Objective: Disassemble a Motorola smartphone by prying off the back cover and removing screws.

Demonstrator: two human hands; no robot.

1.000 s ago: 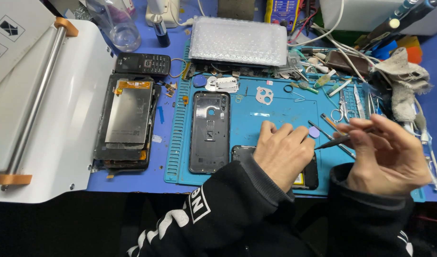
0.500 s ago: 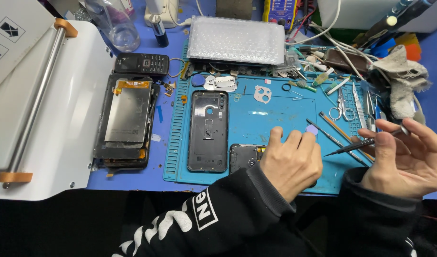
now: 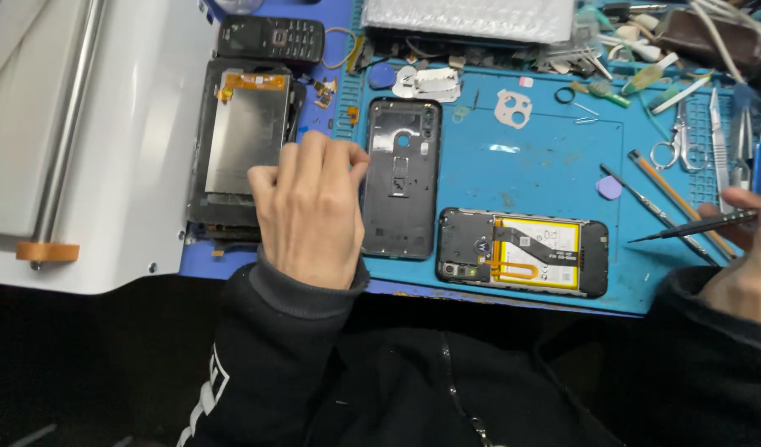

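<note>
Left hand (image 3: 310,215), fingers loosely curled, is rested left of centre by the black back cover (image 3: 401,178); black spudger (image 3: 695,225) is pinched, probably, in the right hand (image 3: 749,273) at the frame's right edge.

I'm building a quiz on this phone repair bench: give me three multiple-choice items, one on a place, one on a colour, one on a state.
1. Where does the opened black phone with the yellow battery lie?
A. on the blue work mat
B. on the white machine
C. in the left hand

2. What colour is the small flat pick on the mat?
A. red
B. purple
C. green

3. What does the right hand hold?
A. nothing
B. silver scissors
C. a thin black pointed tool

Answers: 1 A, the phone rests flat at the mat's near edge. 2 B, it shows pale purple against the blue. 3 C, the fingers grip the tool, tip pointing left, while the left hand rests beside the black phone back cover.
</note>
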